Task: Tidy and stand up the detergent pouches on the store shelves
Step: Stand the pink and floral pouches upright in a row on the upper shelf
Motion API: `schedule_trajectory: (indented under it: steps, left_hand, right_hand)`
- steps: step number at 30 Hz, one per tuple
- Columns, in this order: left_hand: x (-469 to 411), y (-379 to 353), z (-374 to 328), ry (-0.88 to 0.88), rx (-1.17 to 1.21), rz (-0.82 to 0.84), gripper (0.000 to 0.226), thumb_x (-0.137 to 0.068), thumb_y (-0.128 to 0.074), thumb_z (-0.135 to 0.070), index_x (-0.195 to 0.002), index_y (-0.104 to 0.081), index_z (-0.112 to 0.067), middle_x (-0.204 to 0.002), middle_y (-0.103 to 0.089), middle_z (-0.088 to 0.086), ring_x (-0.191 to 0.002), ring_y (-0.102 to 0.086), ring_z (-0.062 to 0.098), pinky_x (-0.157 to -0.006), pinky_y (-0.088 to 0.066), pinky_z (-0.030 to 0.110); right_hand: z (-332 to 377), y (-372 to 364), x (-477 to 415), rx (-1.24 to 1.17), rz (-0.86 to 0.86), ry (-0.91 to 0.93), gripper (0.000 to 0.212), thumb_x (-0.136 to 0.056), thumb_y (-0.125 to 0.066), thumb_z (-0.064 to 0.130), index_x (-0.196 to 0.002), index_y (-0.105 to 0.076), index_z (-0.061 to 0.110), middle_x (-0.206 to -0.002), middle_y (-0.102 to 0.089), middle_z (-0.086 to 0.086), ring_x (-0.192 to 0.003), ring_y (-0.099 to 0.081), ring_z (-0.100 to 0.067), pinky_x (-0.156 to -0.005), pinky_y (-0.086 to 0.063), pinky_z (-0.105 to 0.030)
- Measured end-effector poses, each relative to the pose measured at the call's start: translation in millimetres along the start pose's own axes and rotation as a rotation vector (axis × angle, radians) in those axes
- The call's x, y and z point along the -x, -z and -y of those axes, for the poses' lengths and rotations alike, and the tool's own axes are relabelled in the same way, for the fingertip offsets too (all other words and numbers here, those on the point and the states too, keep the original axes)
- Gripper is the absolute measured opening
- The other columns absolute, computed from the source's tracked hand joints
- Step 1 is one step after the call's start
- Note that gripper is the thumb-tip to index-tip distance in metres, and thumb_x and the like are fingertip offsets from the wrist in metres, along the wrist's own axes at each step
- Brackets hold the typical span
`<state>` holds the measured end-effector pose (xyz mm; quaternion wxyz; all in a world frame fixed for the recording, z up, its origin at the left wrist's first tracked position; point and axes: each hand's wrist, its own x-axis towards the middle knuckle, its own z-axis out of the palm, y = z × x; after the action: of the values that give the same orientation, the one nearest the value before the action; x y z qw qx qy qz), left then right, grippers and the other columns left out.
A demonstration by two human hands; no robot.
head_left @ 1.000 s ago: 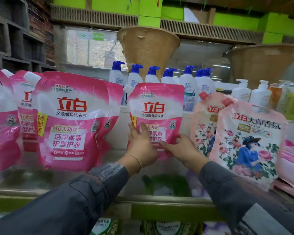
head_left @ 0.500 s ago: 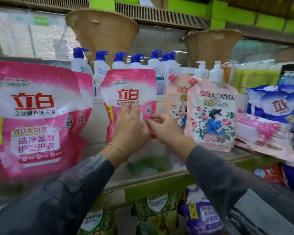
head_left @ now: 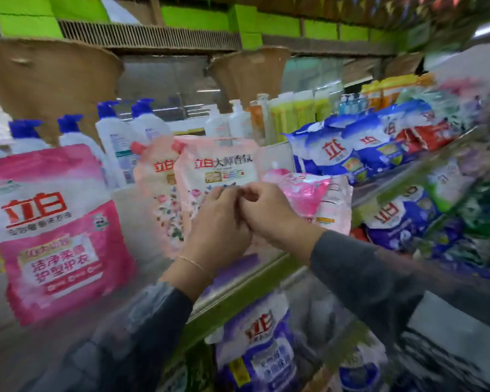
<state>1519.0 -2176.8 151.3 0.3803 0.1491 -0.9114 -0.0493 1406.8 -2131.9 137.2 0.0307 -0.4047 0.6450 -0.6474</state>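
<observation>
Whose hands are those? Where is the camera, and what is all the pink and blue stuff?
There is no machine here. A person wears a camera on their head, so you see what they see. Their left hand and right hand meet in front of a pale flowery detergent pouch standing on the shop shelf. The picture is blurry, so I cannot tell if they grip it. To the left stands a big pink pouch. To the right, another pink pouch lies down beside blue bags. White pump bottles stand behind.

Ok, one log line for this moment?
left hand: at floral pouch front | right hand: against left hand, grip unclear | large pink pouch: upright
</observation>
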Motion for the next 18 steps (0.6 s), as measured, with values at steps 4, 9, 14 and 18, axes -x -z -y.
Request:
schedule_trajectory:
  steps: [4,9,14,18]
  left_hand:
    - [-34,-35,-34,-0.071,-0.03,-0.018,0.046,-0.07,-0.053,-0.007,-0.115,-0.062,-0.002,-0.108,-0.063,0.021,-0.1,-0.059,0.039,-0.084,-0.036,0.031]
    - [-73,-71,-52,-0.087,-0.039,0.048,0.056,-0.064,-0.051,-0.016,-0.118,-0.061,-0.004,-0.113,-0.062,0.019,-0.105,-0.058,0.036,-0.086,-0.037,0.026]
    - [-102,-95,-56,0.002,-0.141,0.036,0.046,-0.089,-0.053,-0.021,-0.132,-0.053,-0.004,-0.124,-0.06,0.02,-0.114,-0.056,0.037,-0.096,-0.042,0.038]
    - [-120,-109,-60,0.071,-0.205,0.119,0.047,-0.093,-0.051,-0.025,-0.138,-0.046,-0.009,-0.132,-0.055,0.014,-0.122,-0.051,0.031,-0.098,-0.036,0.033]
  right_hand:
    - [-20,51,-28,0.056,-0.08,-0.019,0.017,-0.082,-0.064,0.02,-0.087,-0.075,0.009,-0.088,-0.077,-0.011,-0.089,-0.072,-0.028,-0.082,-0.058,-0.044]
    - [-34,85,-49,0.081,-0.137,-0.016,0.016,-0.081,-0.063,0.025,-0.08,-0.072,0.012,-0.084,-0.076,-0.006,-0.088,-0.071,-0.028,-0.083,-0.057,-0.041]
    - [-58,120,-89,0.112,-0.166,-0.239,0.038,-0.068,-0.065,0.037,-0.098,-0.064,0.014,-0.104,-0.065,-0.006,-0.098,-0.064,-0.029,-0.084,-0.056,-0.041]
    - [-65,133,-107,0.069,-0.202,-0.388,0.082,-0.051,-0.061,0.052,-0.121,-0.058,0.009,-0.123,-0.056,-0.013,-0.105,-0.06,-0.035,-0.085,-0.057,-0.045]
